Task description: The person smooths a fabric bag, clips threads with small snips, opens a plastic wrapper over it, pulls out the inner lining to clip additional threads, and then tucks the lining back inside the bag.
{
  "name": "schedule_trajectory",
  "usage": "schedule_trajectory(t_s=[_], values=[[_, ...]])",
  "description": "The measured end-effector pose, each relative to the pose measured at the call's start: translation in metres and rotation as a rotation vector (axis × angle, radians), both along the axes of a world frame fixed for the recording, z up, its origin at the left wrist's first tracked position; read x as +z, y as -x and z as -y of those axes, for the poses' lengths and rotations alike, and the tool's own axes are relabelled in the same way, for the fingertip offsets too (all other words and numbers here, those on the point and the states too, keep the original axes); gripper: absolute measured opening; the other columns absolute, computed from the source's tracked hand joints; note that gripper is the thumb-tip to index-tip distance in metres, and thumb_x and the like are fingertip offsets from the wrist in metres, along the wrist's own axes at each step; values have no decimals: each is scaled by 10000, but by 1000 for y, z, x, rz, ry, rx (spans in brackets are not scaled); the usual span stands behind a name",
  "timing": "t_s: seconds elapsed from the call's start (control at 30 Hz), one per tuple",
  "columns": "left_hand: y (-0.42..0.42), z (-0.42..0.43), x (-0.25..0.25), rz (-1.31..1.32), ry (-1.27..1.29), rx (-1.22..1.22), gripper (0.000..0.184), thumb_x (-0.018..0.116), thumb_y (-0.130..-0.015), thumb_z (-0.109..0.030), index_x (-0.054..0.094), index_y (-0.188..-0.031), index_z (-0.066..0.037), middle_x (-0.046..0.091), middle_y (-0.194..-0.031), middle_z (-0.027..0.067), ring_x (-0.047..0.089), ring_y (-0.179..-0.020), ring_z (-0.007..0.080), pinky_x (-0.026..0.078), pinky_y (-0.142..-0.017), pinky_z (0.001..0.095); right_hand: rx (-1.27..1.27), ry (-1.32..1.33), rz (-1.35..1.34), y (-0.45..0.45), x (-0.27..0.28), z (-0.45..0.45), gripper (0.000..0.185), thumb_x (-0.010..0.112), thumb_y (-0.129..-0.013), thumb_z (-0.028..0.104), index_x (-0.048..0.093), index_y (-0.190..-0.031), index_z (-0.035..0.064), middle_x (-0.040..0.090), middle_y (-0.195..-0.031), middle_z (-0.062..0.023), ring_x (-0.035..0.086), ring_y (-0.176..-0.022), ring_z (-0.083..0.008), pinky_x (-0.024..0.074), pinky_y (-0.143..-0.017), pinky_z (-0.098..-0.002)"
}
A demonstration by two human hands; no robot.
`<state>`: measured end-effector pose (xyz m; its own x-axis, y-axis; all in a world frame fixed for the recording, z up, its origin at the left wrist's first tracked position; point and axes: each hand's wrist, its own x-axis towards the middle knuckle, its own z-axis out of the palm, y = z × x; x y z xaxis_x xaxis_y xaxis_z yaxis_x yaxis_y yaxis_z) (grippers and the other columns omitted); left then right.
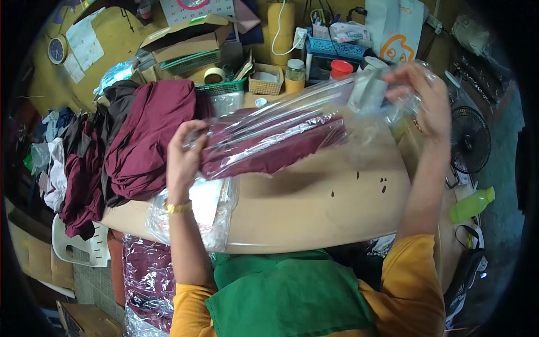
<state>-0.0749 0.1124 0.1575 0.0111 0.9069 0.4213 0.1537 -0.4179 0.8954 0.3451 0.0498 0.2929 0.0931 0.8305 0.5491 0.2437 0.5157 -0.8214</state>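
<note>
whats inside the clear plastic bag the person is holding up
Maroon fabric shows through the clear plastic bag, towards the left hand. Its outer layer covers whatever lies within or beneath it.

Glare streaks the clear bag [297, 126] — right hand [425, 92] blurred, rounded edges black.

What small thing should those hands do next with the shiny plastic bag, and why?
Probably lower the clear bag to the tabletop. It is held up above it, its left end in the left hand, with maroon cloth showing through. Toward the blurred right hand the plastic seems loose and without cloth, so a flat surface should make that part easier to smooth.
</note>
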Motion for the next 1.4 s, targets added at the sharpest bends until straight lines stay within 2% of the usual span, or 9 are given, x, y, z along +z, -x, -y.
schedule_trajectory(t_s=[0.17, 0.37, 0.5, 0.63, 0.7, 0.87, 1.1, 1.27, 1.4], values=[[19, 64, -63, 2, 332, 58, 149, 618, -881, 20, 629, -1030, 23, 642, -973, 38, 598, -839, 109, 488, -771, 247, -249, 630, -23, -49, -108, 71, 209, 582, -950, 202, 658, -931, 9, 675, -692, -75, 587, -470, -105, 430, -396, -228], [19, 128, -53, -869, 476, 241, 611, 753, -840, -232, 489, -1378, -110, 589, -1169, 246, 595, -1040, 396, 491, -898, 435, -442, 890, -79, -123, -262, 119, 243, 556, -964, 201, 653, -1101, 25, 709, -925, -93, 673, -701, -134, 535, -612, -269], [-5, 112, -13, -932, 0, 310, 636, 743, -835, -261, 492, -1402, -120, 383, -1469, 217, 369, -1358, 416, 319, -1102, 504, -102, 677, -90, -83, -248, 117, 384, 616, -902, 95, 592, -1279, 33, 676, -1104, -95, 638, -1022, -164, 508, -855, -280], [-68, 67, -71, -1083, -77, 124, 733, 597, -904, -499, 370, -1491, -123, 239, -1573, 217, 179, -1460, 437, 96, -1141, 655, 58, 329, 154, 4, -219, 93, 532, 640, -815, -15, 537, -1336, 19, 649, -975, -42, 610, -791, -128, 505, -666, -244], [-71, 56, -119, -1200, -26, 132, 781, 520, -912, -588, 333, -1518, -133, 212, -1591, 200, 151, -1476, 414, 70, -1134, 677, 125, 773, 27, -19, -216, 97, 460, 641, -832, 42, 583, -1288, 28, 654, -840, -11, 589, -694, -98, 477, -601, -234], [-69, 66, -126, -1268, 14, 87, 812, 519, -904, -595, 302, -1532, -129, 195, -1604, 183, 130, -1491, 381, 43, -1143, 665, -548, 591, 205, -192, -270, 108, 425, 578, -943, 278, 558, -1311, 65, 690, -916, -71, 644, -754, -132, 496, -682, -244], [-69, 62, -135, -1271, -24, 95, 846, 522, -866, -655, 347, -1515, -141, 225, -1597, 169, 153, -1486, 372, 24, -1139, 673, 10, 708, -201, -63, -227, -35, 846, 607, -943, 467, 104, -1567, 199, 358, -1486, -194, 603, -1128, -277, 532, -854, -408], [-68, 62, -135, -1256, -4, 119, 841, 501, -874, -666, 352, -1512, -140, 233, -1594, 166, 166, -1483, 371, 20, -1142, 666, 162, 692, 92, -64, -229, -111, 620, 695, -820, 175, 481, -1390, 58, 602, -1197, -144, 596, -981, -189, 506, -745, -288], [-70, 60, -132, -1235, 18, 134, 827, 496, -883, -656, 346, -1515, -143, 233, -1594, 165, 168, -1482, 371, 32, -1142, 668, -569, 424, -378, -170, -220, -80, 468, 641, -931, 315, 511, -1301, 60, 597, -961, -47, 583, -806, -137, 517, -702, -278]])
